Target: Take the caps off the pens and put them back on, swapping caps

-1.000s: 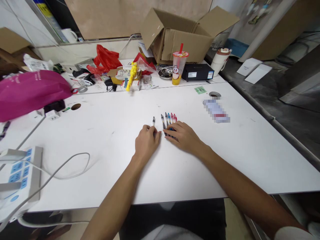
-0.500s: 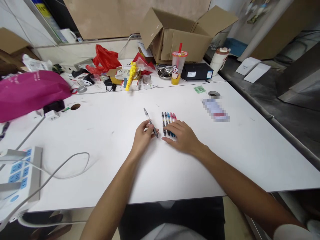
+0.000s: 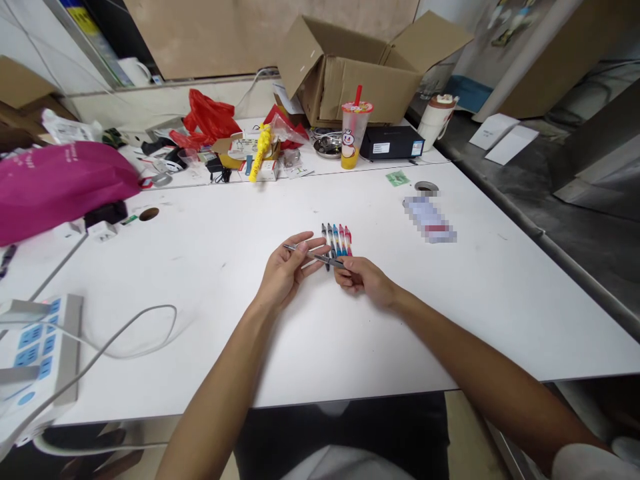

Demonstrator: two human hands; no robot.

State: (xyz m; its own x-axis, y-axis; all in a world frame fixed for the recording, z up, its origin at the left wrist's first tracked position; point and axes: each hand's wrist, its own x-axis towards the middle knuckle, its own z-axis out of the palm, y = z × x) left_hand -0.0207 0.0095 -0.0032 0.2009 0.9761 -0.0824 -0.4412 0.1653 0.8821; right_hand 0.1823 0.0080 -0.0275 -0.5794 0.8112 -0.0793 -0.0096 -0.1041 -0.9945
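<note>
1. The left grip point(image 3: 281, 270) is clamped on one gray pen point(image 3: 336, 262), thumb pressing it against the fingers, the other fingers spread.
2. The right grip point(image 3: 371, 277) is pinched on the near right end of that same pen, thumb and fingers together. Half a second ago it lay over the row of pens point(image 3: 336, 233) – now it has moved off them to the held pen.
3. The gray pen spans the gap between the two grips, slanting down toward the right one; earlier it was in the left grip alone, pointing more away from the body.
4. Just beyond the grips, the row of pens lies side by side on the tabletop point(image 3: 150, 280), two dark, one blue, two pink-red, in the same place as before. More of it shows now.
5. Farther out to the right of the grips lies a pixelated item point(image 3: 427, 219); well beyond them stand a cup point(image 3: 356, 130) with a red straw and an open cardboard box point(image 3: 367, 87) – both unmoved.
</note>
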